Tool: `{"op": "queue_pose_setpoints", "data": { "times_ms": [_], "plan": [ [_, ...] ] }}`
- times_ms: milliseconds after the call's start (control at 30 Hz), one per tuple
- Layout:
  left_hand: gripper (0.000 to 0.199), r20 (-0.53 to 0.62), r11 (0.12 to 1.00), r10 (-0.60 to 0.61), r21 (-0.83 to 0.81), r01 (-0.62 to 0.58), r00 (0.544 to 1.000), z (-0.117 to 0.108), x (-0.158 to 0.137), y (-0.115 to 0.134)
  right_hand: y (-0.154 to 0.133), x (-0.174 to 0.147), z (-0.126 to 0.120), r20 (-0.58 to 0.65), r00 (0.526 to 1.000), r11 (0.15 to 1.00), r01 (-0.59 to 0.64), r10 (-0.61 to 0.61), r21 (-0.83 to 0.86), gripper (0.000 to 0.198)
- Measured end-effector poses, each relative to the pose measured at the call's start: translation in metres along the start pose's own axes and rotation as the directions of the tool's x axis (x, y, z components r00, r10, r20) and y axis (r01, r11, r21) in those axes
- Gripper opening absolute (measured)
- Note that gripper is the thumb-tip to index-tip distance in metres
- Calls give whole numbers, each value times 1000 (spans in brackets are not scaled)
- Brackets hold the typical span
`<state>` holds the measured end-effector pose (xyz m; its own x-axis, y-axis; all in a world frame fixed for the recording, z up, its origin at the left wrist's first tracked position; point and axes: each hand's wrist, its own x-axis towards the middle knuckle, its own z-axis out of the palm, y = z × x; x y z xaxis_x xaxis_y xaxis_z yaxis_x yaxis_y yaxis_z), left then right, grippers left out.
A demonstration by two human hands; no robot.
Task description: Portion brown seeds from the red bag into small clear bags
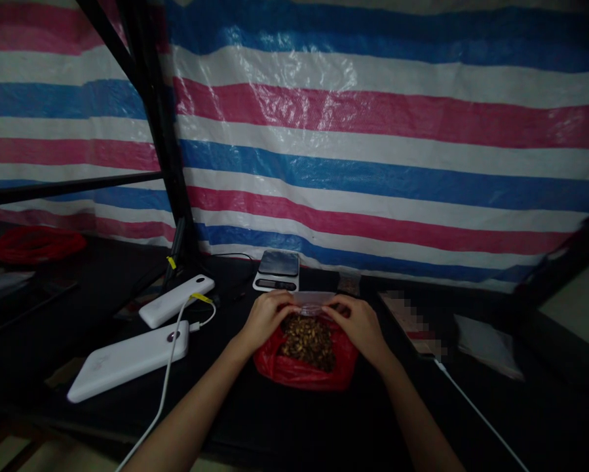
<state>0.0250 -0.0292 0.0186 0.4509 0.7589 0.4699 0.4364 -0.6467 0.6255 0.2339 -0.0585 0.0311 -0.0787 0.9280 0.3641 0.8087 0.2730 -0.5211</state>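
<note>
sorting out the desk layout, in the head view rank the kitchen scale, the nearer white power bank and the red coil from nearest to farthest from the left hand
1. Kitchen scale: just behind the left hand, by the striped tarp.
2. Nearer white power bank: on the dark table, off to the hand's left and toward the person.
3. Red coil: far left, at the back edge of the table.

2 bare forearms show, with no sleeves reaching them. The left hand (267,318) and right hand (358,324) are uncovered, with no gloves. No rings, watch or bracelets can be made out in the dim light.
</note>
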Motion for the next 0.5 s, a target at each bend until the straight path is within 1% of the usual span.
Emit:
{"op": "queue_pose_setpoints", "data": {
  "times_ms": [167,300,500],
  "plan": [
    [18,15,997,34,71,-35,999,-1,-3,1,-2,-2,-1,18,999,998,37,-36,-42,17],
    [21,-9,989,55,141,-53,998,-1,-3,1,-4,-4,1,28,994,993,108,-106,-53,15],
    [21,-32,968,75,242,-65,997,1,-4,2,-7,-5,3,27,990,987,141,-140,-82,17]
  ]
}}
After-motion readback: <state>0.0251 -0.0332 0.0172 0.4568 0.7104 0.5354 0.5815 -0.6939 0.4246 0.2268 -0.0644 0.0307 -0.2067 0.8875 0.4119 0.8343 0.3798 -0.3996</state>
